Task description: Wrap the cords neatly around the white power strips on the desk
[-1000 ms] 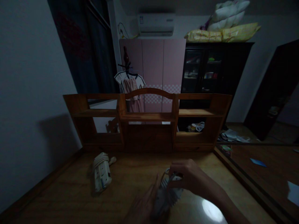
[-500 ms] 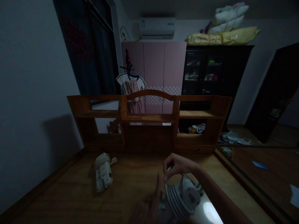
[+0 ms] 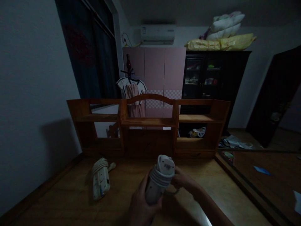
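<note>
Power strip has swung from slumping over to the right half a second ago to pointing end-up, and the right hand has dropped from above the coils to tuck in beside them. Strip's now in front of the person, over the near part of the table, with pale cord looped several times round its upper part. Left hand is wrapped round the lower body, looks like a decent hold. Right fingertips are hidden behind the strip, so can't tell what they're pinching or how tight, but a slack bit of cord hangs just below that hand. If this is winding, imo keep the left hand low so it stays clear of the loops, keep a light, even pull with the right, and lay each turn snug against the last. Watch the top end too, loops could slip off if they creep up. Well off to the left lies a second power strip, also cord-wrapped, with a wooden shelf along the back and a pink wardrobe beyond.
</note>
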Demonstrator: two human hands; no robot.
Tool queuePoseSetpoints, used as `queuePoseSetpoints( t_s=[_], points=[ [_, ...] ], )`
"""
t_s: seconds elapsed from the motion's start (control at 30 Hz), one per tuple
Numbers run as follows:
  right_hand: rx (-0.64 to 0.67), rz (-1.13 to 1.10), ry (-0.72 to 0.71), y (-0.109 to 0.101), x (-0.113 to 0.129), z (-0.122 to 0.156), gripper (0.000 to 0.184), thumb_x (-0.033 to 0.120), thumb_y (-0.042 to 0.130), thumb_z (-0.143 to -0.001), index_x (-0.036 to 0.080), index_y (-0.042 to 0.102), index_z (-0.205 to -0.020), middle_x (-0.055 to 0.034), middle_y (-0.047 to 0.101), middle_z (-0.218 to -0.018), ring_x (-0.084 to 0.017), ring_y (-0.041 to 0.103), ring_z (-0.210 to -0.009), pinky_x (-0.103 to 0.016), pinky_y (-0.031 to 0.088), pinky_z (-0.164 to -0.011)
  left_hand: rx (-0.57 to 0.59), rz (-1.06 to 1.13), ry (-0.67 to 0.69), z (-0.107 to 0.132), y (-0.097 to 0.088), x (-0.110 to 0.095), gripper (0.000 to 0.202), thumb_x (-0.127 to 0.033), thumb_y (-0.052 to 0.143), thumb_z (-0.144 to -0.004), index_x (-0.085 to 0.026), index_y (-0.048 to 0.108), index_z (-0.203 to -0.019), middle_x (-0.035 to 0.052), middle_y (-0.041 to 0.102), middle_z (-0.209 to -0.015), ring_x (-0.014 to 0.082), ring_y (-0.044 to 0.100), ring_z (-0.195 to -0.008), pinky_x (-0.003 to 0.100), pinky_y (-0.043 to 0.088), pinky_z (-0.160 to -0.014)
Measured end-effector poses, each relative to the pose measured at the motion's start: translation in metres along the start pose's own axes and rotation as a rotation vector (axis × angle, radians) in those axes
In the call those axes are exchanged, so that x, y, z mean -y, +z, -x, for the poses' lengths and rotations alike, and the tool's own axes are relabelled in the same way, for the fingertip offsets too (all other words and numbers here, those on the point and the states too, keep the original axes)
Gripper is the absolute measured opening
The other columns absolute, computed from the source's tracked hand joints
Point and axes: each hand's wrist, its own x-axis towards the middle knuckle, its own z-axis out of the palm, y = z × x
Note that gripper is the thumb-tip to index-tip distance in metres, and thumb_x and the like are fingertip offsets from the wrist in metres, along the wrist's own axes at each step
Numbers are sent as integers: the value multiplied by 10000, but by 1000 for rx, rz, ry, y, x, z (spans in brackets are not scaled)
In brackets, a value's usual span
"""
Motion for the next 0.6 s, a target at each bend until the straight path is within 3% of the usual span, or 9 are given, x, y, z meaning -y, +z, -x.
queuePoseSetpoints(
  t_s=[0.07, 0.13, 0.2, 0.33, 0.6],
  points=[
    [37, -121, 50, 1, -12, -6, 466, 600, 525, -791, 149, 630, -735, 80, 292, -476, -51, 222, -410, -187, 201, -393, -59, 36, -121, -17, -5, 7, 790, -354, 658, -682, -142, 352, -1379, 150, 557, -1294, 270, 572, -1141, 358, 491, -929],
    [-6, -180, -14, 2, -21, -9, 546, 647, 449, -826, 138, 646, -836, 89, 264, -490, -53, 206, -410, -188, 183, -394, -86, 91, -223, -36, -12, 15, 751, -433, 642, -708, -106, 389, -1335, 169, 602, -1220, 275, 619, -1058, 361, 517, -871],
    [-113, -118, -128, 4, -26, -9, 520, 625, 483, -830, 135, 644, -899, 69, 342, -540, -62, 279, -445, -192, 216, -417, -49, 186, -256, -55, -18, 25, 716, -459, 640, -709, -101, 426, -1291, 159, 635, -1167, 266, 638, -1015, 351, 517, -859],
    [-275, 230, -330, 14, -31, -3, 379, 483, 497, -884, 137, 638, -826, 16, 503, -652, -97, 431, -585, -209, 299, -527, 30, 281, -227, -78, -14, 48, 672, -460, 658, -687, -105, 486, -1231, 141, 663, -1120, 254, 657, -961, 332, 520, -837],
    [-416, 517, -327, 28, -49, 2, 217, 234, 426, -917, 171, 606, -815, -26, 632, -758, -132, 554, -679, -215, 381, -637, 4, 100, -227, -79, 12, 86, 801, -449, 644, -678, -62, 383, -1330, 178, 589, -1239, 265, 597, -1100, 346, 470, -939]
  ],
)
